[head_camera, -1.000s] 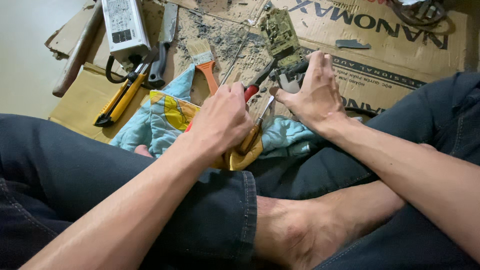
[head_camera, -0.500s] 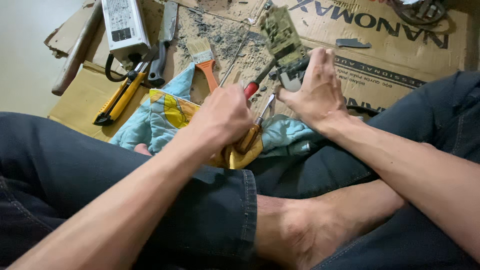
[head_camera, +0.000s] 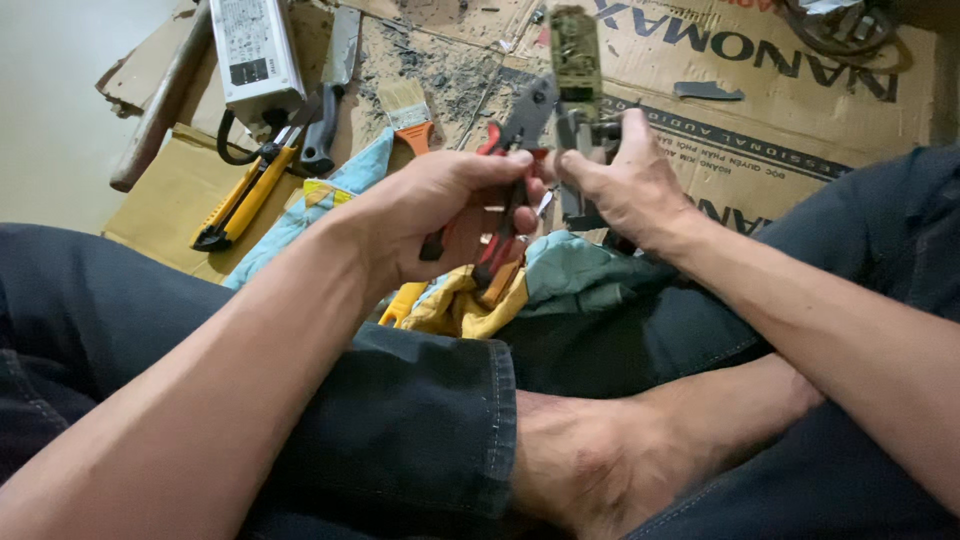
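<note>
At frame centre, your left hand (head_camera: 435, 215) is clamped on one pair of red-handled steel pliers (head_camera: 505, 190). Your right hand (head_camera: 625, 185) pinches one dark metal part (head_camera: 580, 135) at the plier tips. Below lies a teal-and-yellow cloth (head_camera: 560, 270). Upper left: one yellow utility knife (head_camera: 245, 195), one orange-handled paintbrush (head_camera: 408, 110), one white labelled box (head_camera: 255, 50). One green circuit board (head_camera: 572, 45) lies on printed brown cardboard (head_camera: 800, 90) beyond.

You sit cross-legged on the floor, your left hand (head_camera: 440, 215) and right hand (head_camera: 625, 185) raised side by side above a crumpled cloth (head_camera: 560, 275) in front of your legs. The left holds pliers (head_camera: 510, 180); the right holds a circuit board (head_camera: 575, 60) just to their right. Flattened cardboard (head_camera: 800, 110) lies beyond. A paintbrush (head_camera: 410, 110), a utility knife (head_camera: 245, 195) and a power supply box (head_camera: 255, 50) lie far left.
</note>
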